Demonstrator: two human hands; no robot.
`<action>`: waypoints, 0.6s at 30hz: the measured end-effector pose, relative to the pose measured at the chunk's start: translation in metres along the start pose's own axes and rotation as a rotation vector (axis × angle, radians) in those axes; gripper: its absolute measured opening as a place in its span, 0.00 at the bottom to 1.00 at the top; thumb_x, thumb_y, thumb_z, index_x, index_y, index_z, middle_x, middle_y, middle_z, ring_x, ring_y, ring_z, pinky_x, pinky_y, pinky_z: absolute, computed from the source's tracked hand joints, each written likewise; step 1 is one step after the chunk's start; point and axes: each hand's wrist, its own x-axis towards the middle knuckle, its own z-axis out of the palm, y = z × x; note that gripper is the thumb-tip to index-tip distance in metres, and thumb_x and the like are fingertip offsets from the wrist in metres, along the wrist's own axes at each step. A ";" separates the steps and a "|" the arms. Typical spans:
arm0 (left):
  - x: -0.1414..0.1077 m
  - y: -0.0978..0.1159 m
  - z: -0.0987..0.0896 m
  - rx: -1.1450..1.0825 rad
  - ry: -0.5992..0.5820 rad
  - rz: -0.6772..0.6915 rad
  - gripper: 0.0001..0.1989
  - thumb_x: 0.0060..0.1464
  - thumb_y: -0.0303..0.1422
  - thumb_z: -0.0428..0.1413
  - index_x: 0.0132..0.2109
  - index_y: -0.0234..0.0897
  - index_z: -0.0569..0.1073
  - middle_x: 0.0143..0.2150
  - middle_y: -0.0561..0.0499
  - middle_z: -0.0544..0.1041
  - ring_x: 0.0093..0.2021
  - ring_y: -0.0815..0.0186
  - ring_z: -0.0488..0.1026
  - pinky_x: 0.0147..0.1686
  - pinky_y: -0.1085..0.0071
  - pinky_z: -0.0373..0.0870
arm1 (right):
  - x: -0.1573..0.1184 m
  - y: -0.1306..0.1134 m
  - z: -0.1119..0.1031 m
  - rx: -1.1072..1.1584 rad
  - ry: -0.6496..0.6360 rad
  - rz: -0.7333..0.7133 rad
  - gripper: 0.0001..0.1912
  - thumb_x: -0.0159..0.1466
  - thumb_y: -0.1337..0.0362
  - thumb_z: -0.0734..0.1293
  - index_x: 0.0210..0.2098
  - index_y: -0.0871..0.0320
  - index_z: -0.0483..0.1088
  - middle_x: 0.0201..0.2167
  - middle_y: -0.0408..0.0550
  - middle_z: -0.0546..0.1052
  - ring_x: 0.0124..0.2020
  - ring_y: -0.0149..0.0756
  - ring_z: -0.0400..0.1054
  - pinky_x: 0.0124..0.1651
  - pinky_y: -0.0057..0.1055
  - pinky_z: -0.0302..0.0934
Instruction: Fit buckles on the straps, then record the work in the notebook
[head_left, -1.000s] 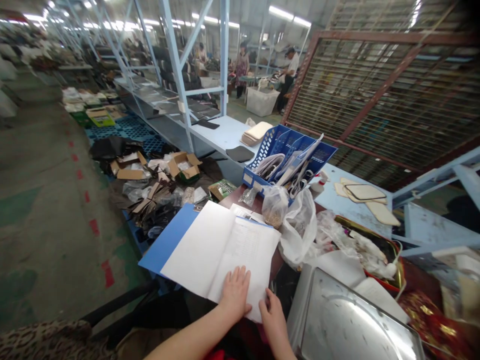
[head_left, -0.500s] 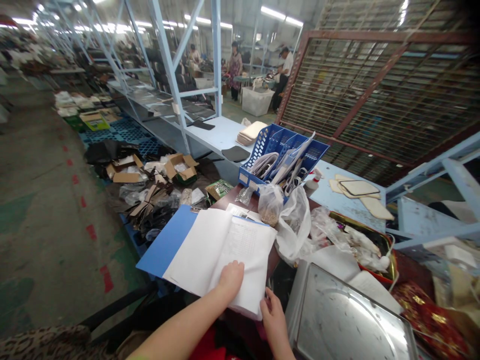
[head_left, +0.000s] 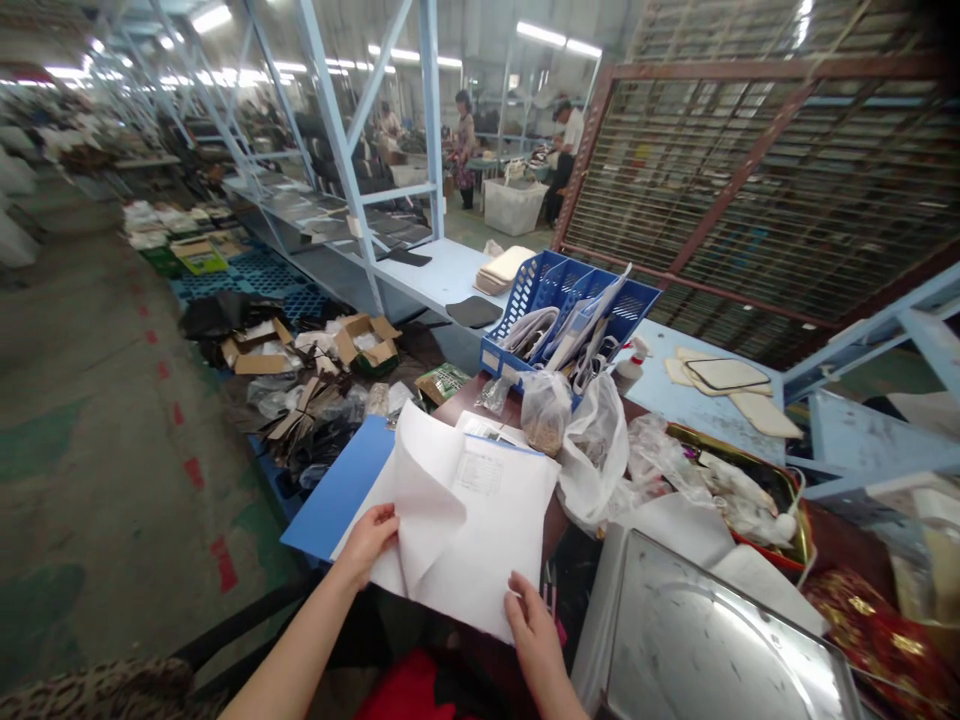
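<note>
A blue folder (head_left: 330, 490) lies open with white sheets (head_left: 502, 530) on it; the upper right sheet bears a printed table. One page (head_left: 427, 480) is lifted and curls over near the middle. My left hand (head_left: 367, 540) pinches the lower left part of this page, fingers closed on its edge. At the lower right corner of the sheets is my right hand (head_left: 529, 610), its thumb and fingers at the paper's edge; whether it grips the paper is hard to tell.
Behind the folder stand a blue file rack (head_left: 555, 290) and plastic bags (head_left: 596, 450). A metal tray (head_left: 720, 620) is at the right. Cardboard boxes (head_left: 367, 345) and scraps lie left. Two people (head_left: 465, 150) (head_left: 566, 150) stand far back.
My left hand has moved left from the middle of the sheets and now holds a lifted page. My right hand has shifted slightly left along the lower right edge.
</note>
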 end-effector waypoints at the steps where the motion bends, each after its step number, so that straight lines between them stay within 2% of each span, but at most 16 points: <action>1: 0.002 -0.003 -0.004 -0.068 0.010 -0.035 0.09 0.50 0.24 0.53 0.41 0.33 0.67 0.41 0.43 0.75 0.40 0.63 0.74 0.40 0.67 0.72 | 0.000 0.000 0.004 0.006 -0.022 -0.008 0.27 0.57 0.50 0.62 0.48 0.63 0.68 0.47 0.58 0.73 0.48 0.45 0.68 0.50 0.38 0.62; 7: 0.013 -0.020 -0.013 -0.337 0.000 -0.175 0.11 0.47 0.23 0.58 0.40 0.33 0.69 0.37 0.46 0.77 0.32 0.66 0.75 0.36 0.71 0.72 | 0.002 -0.001 0.022 0.007 -0.138 -0.007 0.23 0.57 0.54 0.62 0.47 0.61 0.69 0.45 0.56 0.75 0.47 0.44 0.69 0.50 0.38 0.62; 13: 0.018 -0.027 -0.017 -0.402 -0.010 -0.211 0.12 0.46 0.24 0.59 0.40 0.34 0.70 0.35 0.47 0.77 0.31 0.68 0.74 0.34 0.72 0.71 | 0.002 0.000 0.031 0.020 -0.213 0.012 0.23 0.56 0.53 0.63 0.47 0.60 0.70 0.44 0.55 0.76 0.47 0.44 0.70 0.51 0.39 0.62; 18: 0.017 -0.024 -0.017 -0.379 -0.044 -0.178 0.14 0.43 0.25 0.61 0.41 0.32 0.72 0.34 0.45 0.78 0.32 0.63 0.75 0.34 0.68 0.72 | 0.005 -0.009 0.030 0.038 -0.133 0.000 0.25 0.57 0.49 0.62 0.47 0.60 0.70 0.48 0.55 0.74 0.50 0.45 0.67 0.54 0.41 0.59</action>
